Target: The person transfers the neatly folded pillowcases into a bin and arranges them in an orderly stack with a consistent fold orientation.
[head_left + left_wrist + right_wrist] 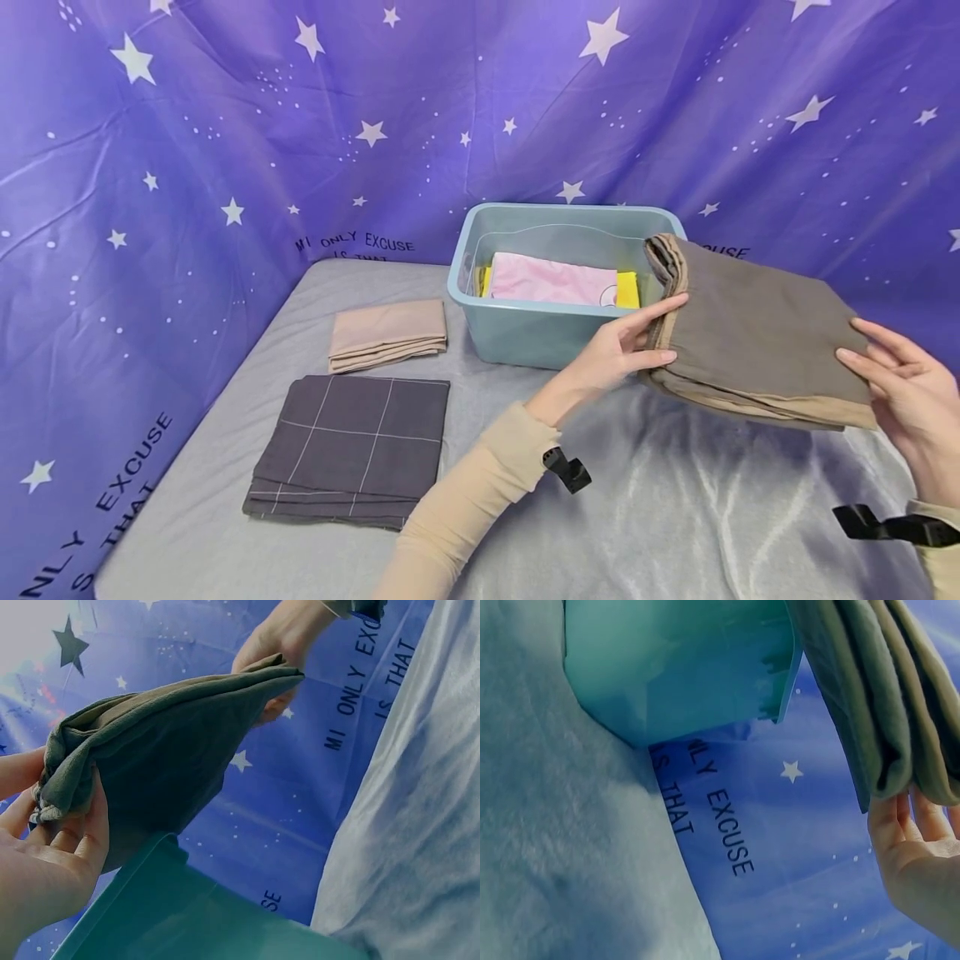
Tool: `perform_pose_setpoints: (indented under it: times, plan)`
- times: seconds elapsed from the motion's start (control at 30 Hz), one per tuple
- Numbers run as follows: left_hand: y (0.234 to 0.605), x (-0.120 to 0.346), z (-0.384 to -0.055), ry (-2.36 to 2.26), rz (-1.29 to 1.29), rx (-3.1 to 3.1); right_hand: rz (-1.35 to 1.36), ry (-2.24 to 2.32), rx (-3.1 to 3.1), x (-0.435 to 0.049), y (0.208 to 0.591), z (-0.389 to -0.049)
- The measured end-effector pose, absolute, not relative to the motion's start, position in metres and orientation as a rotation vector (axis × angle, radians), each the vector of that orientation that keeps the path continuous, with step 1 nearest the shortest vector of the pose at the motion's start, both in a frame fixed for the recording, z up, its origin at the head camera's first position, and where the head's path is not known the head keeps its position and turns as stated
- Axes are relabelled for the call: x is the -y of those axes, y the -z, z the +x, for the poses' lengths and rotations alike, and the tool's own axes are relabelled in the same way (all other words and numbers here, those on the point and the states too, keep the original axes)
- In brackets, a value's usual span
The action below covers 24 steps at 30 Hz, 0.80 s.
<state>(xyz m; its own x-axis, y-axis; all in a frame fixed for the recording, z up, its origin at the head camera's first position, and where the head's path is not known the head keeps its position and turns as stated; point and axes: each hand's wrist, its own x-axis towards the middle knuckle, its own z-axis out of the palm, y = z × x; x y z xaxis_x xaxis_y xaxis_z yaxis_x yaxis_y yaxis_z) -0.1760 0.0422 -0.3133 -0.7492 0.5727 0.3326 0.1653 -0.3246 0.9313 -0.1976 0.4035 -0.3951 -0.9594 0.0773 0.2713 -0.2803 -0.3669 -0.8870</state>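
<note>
Both hands are on a folded brown cloth point(765, 329), lifted clear of the bed at the right of the scene, level with and partly in front of the right end of a blue-green tub point(517, 337). The left hand point(611, 354) pinches the cloth's left edge: thumb and forefinger lie apart on the upper face, and the left wrist view shows other fingers bent in beneath the folded layers, so the grip is only as wide as the cloth is thick. The right hand point(918, 400) pinches the right edge, its thumb and forefinger tips resting on the face, a little apart from each other, while its other fingers go behind; the right wrist view shows fingertips against the stacked folds, though the thumb is hidden there. The cloth tilts, its broad face turned toward the person, with paler tan borders showing at the left and near edges. It hides the tub's near right corner; whether it touches the rim I cannot tell. Inside the tub a pink cloth point(551, 279) lies over a yellow cloth point(627, 292). Left of the tub, on the grey bedsheet point(645, 517), sits a folded beige cloth point(390, 329), and just nearer than that a larger dark checked cloth point(352, 450). A purple curtain point(427, 75) with white stars hangs along the far and left sides.
</note>
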Motion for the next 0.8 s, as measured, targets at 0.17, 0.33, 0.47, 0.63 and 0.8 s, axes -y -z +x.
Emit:
perform_pose_setpoints:
  times: [0.17,0.33,0.47,0.63,0.8]
  plan:
    - [0.313,-0.034,-0.177,-2.179,0.946,-1.618,0.134,-2.384,1.73,-0.355,0.352,-0.173]
    - [0.311,-0.026,-0.178,-2.201,0.946,-1.598,0.133,-2.439,1.704,-0.342,0.341,-0.174]
    - [0.313,-0.02,-0.18,-2.23,0.93,-1.566,0.107,-2.427,1.742,-0.336,0.337,-0.177]
    - [0.319,-0.013,-0.185,-2.255,0.938,-1.583,0.153,-2.491,1.664,-0.326,0.334,-0.18]
    - [0.324,-0.004,-0.189,-2.265,0.933,-1.61,0.244,-2.624,1.53,-0.314,0.329,-0.183]
